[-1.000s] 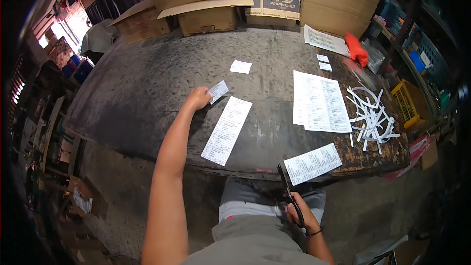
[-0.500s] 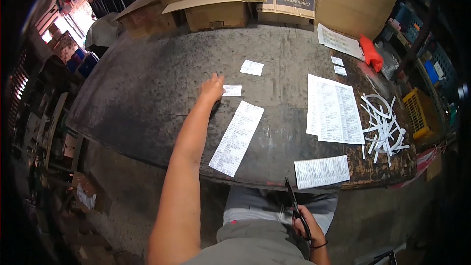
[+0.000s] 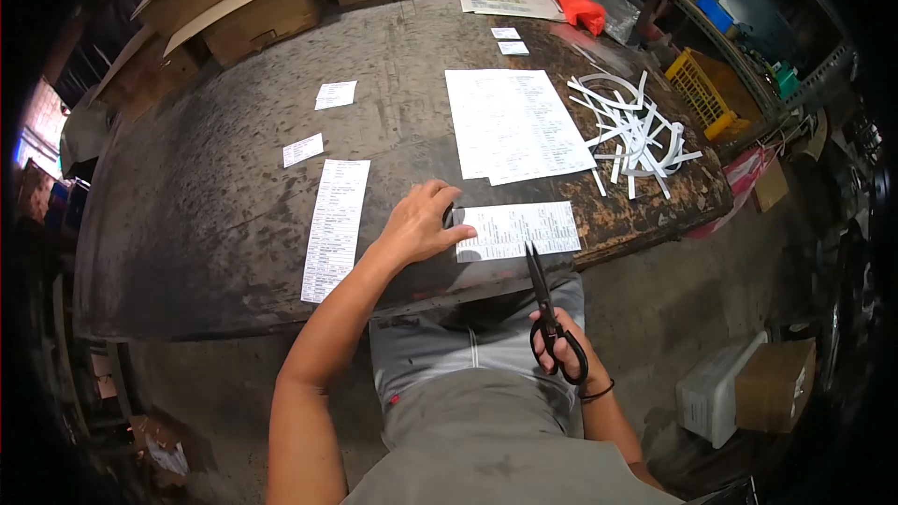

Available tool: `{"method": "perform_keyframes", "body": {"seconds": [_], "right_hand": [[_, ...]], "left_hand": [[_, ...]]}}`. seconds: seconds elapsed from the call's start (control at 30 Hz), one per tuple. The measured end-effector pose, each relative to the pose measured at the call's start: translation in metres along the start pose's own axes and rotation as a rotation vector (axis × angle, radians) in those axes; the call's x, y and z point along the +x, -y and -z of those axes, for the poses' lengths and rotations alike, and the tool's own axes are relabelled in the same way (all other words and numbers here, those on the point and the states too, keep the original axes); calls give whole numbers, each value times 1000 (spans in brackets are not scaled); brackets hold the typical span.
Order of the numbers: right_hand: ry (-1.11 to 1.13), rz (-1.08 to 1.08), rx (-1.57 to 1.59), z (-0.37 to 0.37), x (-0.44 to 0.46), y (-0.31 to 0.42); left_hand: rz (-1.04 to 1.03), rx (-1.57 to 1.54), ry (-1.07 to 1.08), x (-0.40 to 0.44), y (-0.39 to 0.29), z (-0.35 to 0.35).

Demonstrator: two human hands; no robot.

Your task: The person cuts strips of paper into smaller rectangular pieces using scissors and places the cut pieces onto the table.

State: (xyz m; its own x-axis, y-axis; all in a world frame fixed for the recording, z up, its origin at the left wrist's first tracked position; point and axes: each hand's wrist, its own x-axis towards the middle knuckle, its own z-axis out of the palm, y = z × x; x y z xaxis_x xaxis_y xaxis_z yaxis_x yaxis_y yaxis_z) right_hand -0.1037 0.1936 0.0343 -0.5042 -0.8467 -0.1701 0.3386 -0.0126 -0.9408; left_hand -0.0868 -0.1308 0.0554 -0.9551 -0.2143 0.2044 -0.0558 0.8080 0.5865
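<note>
My left hand (image 3: 418, 223) reaches over the left end of a printed paper piece (image 3: 514, 229) near the table's front edge. Its thumb and fingers are apart around that end; whether the thumb touches the paper I cannot tell. My right hand (image 3: 559, 348) grips black scissors (image 3: 542, 292) by the handles. Their tips point at the same paper's lower edge. Left of my left hand lies a long printed strip (image 3: 335, 229). Beyond it are a small printed slip (image 3: 303, 150) and another small slip (image 3: 336, 94).
Large printed sheets (image 3: 519, 126) lie beside a heap of white paper offcuts (image 3: 636, 145). Two small labels, more sheets (image 3: 510, 0) and a red packet (image 3: 577, 6) sit farther back. Cardboard boxes (image 3: 262, 23) stand along the far edge. A yellow crate (image 3: 700, 93) is at right.
My left hand has left the small slip and come right and nearer, to the paper by the front edge. The scissors have moved up to that paper. The view has turned right.
</note>
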Motion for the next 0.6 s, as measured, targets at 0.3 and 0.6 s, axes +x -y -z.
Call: {"method": "perform_keyframes", "body": {"seconds": [0.3,0.6], "right_hand": [[-63,30,7,21,-35,-15],[-65,-6,35,33,-48,-21]], "left_hand": [[161,131,279,17,-21,-11],[377,-290,56,-19,-41,-25]]}}
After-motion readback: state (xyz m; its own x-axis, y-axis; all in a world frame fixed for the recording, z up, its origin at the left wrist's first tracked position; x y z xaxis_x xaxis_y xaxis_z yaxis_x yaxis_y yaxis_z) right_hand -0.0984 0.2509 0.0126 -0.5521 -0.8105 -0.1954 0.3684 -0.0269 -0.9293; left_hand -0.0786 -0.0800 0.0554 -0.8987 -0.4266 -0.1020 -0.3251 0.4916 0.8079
